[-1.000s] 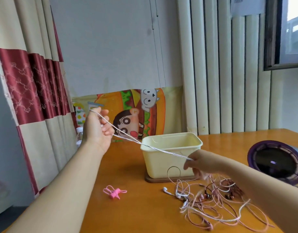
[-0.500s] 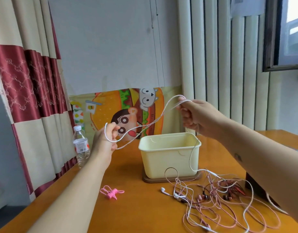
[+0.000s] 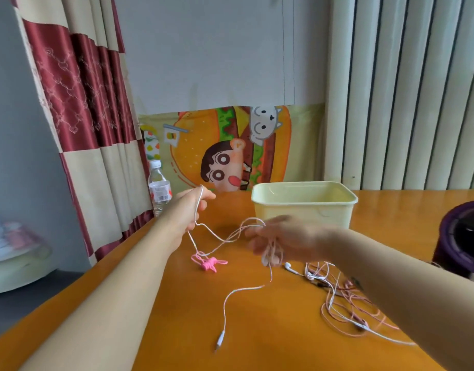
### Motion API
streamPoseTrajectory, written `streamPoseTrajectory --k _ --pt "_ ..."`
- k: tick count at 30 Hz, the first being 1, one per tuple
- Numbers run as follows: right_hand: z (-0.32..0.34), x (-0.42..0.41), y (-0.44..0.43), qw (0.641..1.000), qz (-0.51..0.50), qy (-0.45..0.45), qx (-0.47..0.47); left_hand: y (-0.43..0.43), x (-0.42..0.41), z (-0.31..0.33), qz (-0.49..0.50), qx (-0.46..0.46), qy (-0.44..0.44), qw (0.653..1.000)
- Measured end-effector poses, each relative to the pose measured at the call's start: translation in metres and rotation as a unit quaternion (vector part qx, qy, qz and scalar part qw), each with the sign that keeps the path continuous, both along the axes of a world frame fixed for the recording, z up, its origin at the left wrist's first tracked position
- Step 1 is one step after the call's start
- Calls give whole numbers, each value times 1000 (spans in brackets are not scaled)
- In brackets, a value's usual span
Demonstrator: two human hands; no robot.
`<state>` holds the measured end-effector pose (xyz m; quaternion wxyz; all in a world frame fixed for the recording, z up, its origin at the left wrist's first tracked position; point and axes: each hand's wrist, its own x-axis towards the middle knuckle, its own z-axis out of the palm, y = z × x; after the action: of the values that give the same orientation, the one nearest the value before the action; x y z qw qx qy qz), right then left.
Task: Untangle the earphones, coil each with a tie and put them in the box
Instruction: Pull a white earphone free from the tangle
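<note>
At frame centre our left hand (image 3: 189, 210) and right hand (image 3: 278, 241) both grip the white earphone cable (image 3: 217, 236); we should wind even loops, keeping the plug (image 3: 219, 340) free.

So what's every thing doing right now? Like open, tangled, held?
white earphone: held up, plug trailing
left hand: gripping the cord
right hand: closed on bunched cord
box: open
pink ties: lying unused
remaining earphones: tangled
water bottle: upright, capped
</note>
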<state>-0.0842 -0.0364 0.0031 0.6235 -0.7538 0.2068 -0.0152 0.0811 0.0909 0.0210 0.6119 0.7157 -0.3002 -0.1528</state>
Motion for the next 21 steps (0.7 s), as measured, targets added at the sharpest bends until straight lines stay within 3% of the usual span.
streamPoseTrajectory --k 2,4,8,14,18,21 --pt "-10 5 -1 992 46 61 -101 6 -3 5 -3 12 -16 1000" --pt "-6 9 3 985 61 54 -150 8 -10 11 -5 30 -55 998" --pt "26 10 21 988 80 -82 -108 2 -30 16 2 44 -176 983" --pt "42 3 32 986 84 -140 -27 -1 -39 19 35 32 -261 964" --pt "51 -10 12 968 -66 -239 35 9 -18 25 70 -55 -206 974" --pt "52 -17 -8 940 -175 -289 38 13 -1 23 52 -148 -41 987"
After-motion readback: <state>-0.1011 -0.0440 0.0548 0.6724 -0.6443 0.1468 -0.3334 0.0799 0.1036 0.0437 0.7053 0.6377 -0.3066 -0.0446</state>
